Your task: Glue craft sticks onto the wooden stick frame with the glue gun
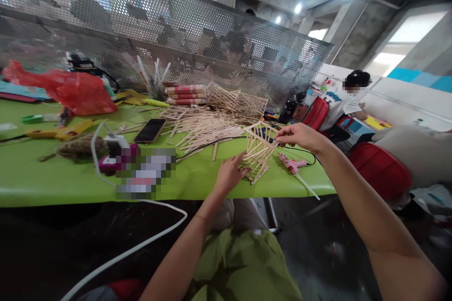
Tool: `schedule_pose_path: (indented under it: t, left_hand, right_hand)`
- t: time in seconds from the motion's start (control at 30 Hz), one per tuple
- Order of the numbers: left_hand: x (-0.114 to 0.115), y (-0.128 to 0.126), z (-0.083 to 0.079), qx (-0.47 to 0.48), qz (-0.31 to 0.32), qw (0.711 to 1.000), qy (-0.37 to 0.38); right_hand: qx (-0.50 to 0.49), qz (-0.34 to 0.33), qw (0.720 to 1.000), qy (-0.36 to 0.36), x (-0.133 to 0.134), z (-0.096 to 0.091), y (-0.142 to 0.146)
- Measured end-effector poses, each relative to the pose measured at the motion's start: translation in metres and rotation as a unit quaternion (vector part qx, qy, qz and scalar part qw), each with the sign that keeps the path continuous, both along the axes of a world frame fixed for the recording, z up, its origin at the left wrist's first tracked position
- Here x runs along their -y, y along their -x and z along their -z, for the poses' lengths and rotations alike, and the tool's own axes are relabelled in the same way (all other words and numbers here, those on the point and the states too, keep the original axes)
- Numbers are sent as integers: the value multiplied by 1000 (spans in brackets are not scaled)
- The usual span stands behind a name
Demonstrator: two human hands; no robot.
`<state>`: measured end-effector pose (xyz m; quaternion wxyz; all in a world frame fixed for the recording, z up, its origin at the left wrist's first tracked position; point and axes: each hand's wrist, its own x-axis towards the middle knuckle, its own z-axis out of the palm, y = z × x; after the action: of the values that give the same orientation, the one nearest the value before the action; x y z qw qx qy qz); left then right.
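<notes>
A small frame built of thin wooden sticks stands on the green table near its front edge. My left hand rests against the frame's lower left side, fingers curled round its bottom sticks. My right hand pinches the frame's upper right corner. A pink glue gun lies on the table just right of the frame, below my right hand.
A heap of loose wooden sticks and other stick frames lie behind. A black phone, a red plastic bag, a white cable and a perforated metal screen are around. A seated person is at the far right.
</notes>
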<state>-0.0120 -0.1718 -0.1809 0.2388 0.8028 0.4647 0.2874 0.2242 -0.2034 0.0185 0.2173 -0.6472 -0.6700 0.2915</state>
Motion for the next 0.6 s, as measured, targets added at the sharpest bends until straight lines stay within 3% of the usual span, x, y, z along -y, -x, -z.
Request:
schedule_pose_path:
  t: [0.6]
  left_hand:
    - [0,0,-1,1,3,1000,1]
  right_hand:
    - [2,-8,1000,-4,1,-3,3]
